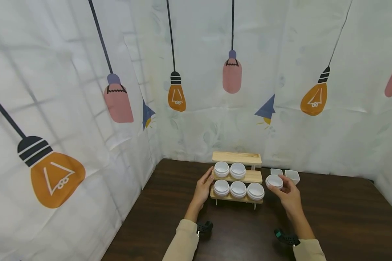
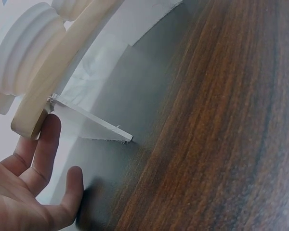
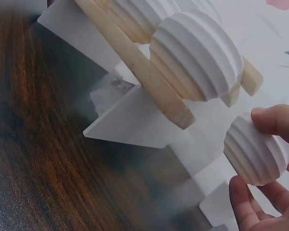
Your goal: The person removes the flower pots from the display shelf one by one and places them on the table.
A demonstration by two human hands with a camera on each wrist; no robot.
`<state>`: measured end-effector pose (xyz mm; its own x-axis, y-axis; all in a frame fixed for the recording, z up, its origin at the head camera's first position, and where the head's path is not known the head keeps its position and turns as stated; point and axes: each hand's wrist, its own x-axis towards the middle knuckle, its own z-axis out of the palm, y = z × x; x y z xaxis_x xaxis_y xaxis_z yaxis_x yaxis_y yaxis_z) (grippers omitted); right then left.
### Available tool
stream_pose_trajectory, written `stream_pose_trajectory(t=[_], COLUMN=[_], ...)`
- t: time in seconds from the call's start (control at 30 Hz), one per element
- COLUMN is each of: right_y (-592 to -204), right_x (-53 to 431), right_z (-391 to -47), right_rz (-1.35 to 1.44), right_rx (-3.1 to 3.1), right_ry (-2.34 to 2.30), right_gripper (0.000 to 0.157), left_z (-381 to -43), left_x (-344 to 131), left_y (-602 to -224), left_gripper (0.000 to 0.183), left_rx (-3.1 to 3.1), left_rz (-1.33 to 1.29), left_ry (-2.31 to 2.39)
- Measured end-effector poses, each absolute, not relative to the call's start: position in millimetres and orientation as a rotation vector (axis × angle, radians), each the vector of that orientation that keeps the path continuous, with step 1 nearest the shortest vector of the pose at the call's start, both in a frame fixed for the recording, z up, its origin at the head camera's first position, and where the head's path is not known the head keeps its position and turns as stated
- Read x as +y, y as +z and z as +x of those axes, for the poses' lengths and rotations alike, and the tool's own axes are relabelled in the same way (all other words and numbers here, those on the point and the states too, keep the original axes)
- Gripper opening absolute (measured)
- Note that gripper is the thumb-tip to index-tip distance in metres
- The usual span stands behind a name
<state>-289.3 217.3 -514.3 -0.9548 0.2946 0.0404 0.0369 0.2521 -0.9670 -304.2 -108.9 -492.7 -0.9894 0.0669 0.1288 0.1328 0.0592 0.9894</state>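
A tiered wooden rack [image 1: 254, 176] stands near the back of the table, holding several small white ribbed bowls. Three bowls, one of them a front-row bowl [image 1: 238, 189], line the lowest tier. Two more, including a middle-tier bowl [image 1: 237, 170], sit on the left and centre of the tier above. My left hand [image 1: 201, 190] grips the rack's left end, its fingertips at the board edge in the left wrist view. Right of the rack, my right hand [image 1: 290, 195] pinches another white bowl [image 3: 257, 150] between thumb and fingers, off the rack.
Two small square white dishes, one a right-hand dish [image 1: 292, 176], stand behind my right hand. The rack's top tier [image 1: 236, 157] is bare wood. Clear plastic supports [image 3: 132, 118] hold up the lower tier. A printed curtain [image 1: 196, 130] rises behind the dark wooden table [image 1: 235, 232].
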Motion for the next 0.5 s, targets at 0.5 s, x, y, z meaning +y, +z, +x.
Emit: stream_pose_trajectory(t=[0.5], right_y=[-525.6], right_x=[222.6], right_z=[-288.8], right_rz=[-0.283], right_rx=[-2.427], right_ry=[1.699], right_gripper=[0.068], left_z=[-324.8], left_x=[-108.7], left_y=[-525.6], left_gripper=[0.047], left_rx=[-2.257], left_rz=[-0.192], left_ry=[-2.078])
